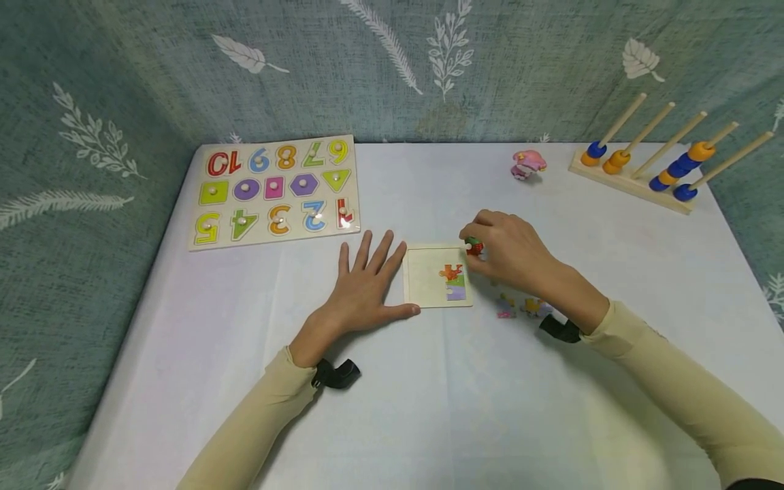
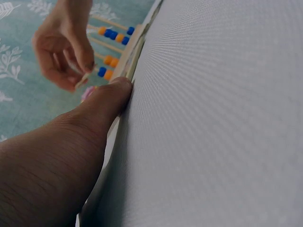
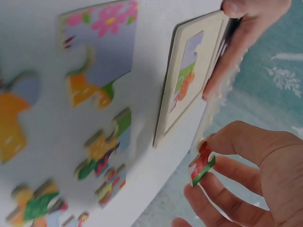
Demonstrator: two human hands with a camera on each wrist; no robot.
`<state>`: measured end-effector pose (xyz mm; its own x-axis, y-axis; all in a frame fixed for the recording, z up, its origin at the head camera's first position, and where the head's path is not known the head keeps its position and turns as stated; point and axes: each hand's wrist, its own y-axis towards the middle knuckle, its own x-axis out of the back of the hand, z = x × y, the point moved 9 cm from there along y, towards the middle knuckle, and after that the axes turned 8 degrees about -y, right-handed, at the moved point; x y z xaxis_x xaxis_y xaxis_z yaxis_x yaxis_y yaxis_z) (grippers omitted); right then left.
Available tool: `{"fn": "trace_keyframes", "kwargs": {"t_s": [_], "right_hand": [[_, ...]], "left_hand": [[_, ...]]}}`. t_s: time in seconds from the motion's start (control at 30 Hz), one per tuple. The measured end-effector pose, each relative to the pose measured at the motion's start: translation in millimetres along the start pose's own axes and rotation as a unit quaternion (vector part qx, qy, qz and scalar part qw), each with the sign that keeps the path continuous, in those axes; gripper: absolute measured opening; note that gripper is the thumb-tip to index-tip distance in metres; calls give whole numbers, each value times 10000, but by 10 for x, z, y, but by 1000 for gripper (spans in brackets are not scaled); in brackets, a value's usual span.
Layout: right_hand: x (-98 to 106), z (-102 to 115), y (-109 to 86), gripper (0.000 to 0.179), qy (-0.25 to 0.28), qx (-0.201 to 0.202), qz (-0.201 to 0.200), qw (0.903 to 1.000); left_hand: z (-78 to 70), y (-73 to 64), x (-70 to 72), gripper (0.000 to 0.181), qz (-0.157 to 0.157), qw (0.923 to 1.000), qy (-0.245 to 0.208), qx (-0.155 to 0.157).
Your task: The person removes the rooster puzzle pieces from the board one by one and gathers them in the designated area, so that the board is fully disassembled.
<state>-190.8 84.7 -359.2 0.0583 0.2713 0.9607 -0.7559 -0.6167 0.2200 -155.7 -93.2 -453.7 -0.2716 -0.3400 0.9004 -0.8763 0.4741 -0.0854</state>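
Observation:
My left hand (image 1: 361,292) lies spread on the table, its fingers straight. Its thumb and index finger touch the left side of a small square wooden puzzle board (image 1: 424,275). Joined puzzle pieces (image 1: 456,292) lie along the board's right side, in orange, green and lilac. Above the board's upper right corner, my right hand (image 1: 511,248) pinches a red and green puzzle piece (image 3: 202,165) between thumb and fingers. The right wrist view shows that piece tilted, off the table. Several loose pieces (image 3: 106,42) lie on the table below and beside my right hand.
A number and shape peg board (image 1: 269,238) lies at the back left. Toward the back right are a small pink figure (image 1: 528,165) and a wooden bead stand (image 1: 631,182) with upright rods. Patterned green cloth (image 1: 318,68) hangs behind the white table.

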Motion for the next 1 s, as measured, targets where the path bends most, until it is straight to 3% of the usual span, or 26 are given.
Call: {"fn": "trace_keyframes", "kwargs": {"t_s": [0.2, 0.53, 1.0], "right_hand": [[66, -94, -117, 23, -130, -56, 135, 9998], [348, -333, -278, 26, -253, -426, -31, 9988], [329, -794, -524, 26, -328, -962, 293, 9944]], "left_hand": [[22, -14, -33, 109, 41, 10000, 4, 15], [15, -14, 3, 109, -24, 10000, 29, -21], [14, 1, -7, 109, -8, 10000, 17, -12]]}}
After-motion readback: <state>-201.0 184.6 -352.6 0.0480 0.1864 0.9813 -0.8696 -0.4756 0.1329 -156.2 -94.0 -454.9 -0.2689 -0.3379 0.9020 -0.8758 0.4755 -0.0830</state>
